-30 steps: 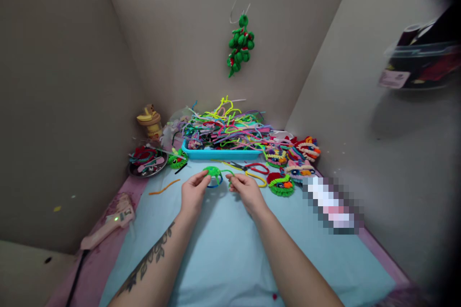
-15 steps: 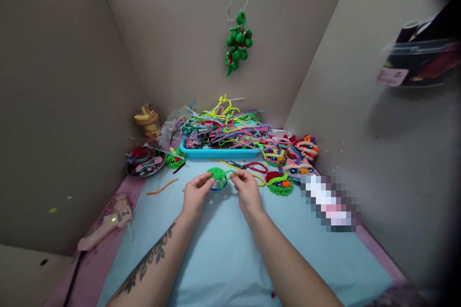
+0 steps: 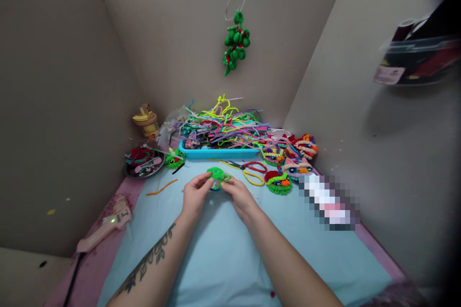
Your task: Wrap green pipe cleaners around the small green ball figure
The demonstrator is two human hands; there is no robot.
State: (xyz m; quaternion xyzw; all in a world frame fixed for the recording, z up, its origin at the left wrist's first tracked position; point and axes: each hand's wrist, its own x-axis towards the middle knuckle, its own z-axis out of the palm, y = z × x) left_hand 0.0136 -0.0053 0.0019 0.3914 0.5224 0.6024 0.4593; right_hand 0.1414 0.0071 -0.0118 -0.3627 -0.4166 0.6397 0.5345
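Observation:
Between my two hands, above the blue cloth (image 3: 223,259), is a small coil of green pipe cleaner (image 3: 215,173). My left hand (image 3: 196,192) pinches its left side between thumb and fingers. My right hand (image 3: 237,194) is closed on the green strand at its right edge, close against the coil. A bit of dark blue shows under the coil, partly hidden by my fingers. Just beyond my right hand lie scissors (image 3: 248,167) with one red and one yellow handle.
A blue tray (image 3: 223,154) heaped with coloured pipe cleaners stands at the back. Finished pipe-cleaner faces, one a green bird (image 3: 279,183), lie right. At left are a metal bowl (image 3: 146,174), an orange pipe cleaner (image 3: 162,187) and a lit glue gun (image 3: 106,225).
My right hand has moved left, from holding the strand stretched out to gripping it beside the coil. The strand now bends close to the coil. My left hand has kept its hold.

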